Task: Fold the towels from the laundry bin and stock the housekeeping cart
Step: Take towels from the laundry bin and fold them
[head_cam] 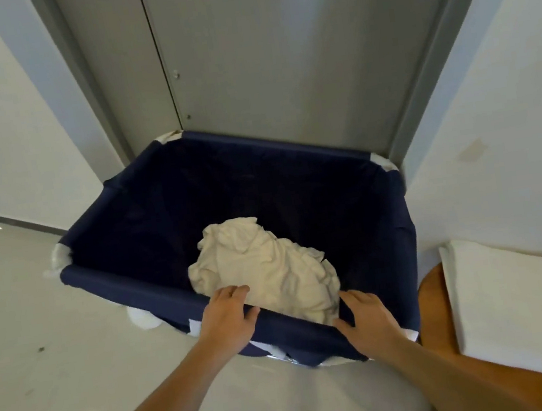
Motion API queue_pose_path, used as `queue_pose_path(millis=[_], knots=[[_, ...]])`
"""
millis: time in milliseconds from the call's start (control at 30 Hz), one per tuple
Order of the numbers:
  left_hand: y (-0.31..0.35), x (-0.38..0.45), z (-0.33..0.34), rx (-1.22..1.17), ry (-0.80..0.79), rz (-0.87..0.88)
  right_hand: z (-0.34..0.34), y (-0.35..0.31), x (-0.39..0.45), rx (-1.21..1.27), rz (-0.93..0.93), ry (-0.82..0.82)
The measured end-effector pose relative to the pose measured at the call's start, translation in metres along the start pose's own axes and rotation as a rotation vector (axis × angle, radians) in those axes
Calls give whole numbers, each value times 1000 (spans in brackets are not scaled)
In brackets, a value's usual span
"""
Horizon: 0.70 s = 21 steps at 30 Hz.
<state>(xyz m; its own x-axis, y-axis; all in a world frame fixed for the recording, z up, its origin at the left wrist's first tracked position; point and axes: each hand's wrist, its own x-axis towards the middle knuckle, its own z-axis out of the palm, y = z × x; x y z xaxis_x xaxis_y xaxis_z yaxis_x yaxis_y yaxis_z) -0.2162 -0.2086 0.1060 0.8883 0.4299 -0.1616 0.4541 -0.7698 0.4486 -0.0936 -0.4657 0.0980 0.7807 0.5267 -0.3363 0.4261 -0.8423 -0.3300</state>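
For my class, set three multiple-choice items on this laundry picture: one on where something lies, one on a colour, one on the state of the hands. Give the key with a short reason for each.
1. Where does the crumpled towel lie?
A. On the floor
B. Inside the laundry bin
C. On the wooden surface

2. What colour is the bin's fabric?
A. Dark blue
B. Red
C. Green

3. What are the two hands doing?
A. Both lift the towel high
B. Both hang idle at the person's sides
C. Both rest on the bin's near rim

Key:
1 B: the cream towel sits down within the bin's walls.
2 A: rim and lining are navy.
3 C: the left hand and right hand lie over the near edge, while a folded white towel sits apart on the wooden surface at right.
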Motion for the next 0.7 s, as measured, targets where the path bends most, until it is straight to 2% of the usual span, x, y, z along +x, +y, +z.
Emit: queue_pose_path(millis=[267,567,700], knots=[[-46,73,-9,-4,-91,-39,30,-2,96,171,113,-60],[-81,175,6,21,-369,-132,79,6,198,418,322,-343],[-91,207,23,22,-449,-168,108,11,219,418,340,-479]])
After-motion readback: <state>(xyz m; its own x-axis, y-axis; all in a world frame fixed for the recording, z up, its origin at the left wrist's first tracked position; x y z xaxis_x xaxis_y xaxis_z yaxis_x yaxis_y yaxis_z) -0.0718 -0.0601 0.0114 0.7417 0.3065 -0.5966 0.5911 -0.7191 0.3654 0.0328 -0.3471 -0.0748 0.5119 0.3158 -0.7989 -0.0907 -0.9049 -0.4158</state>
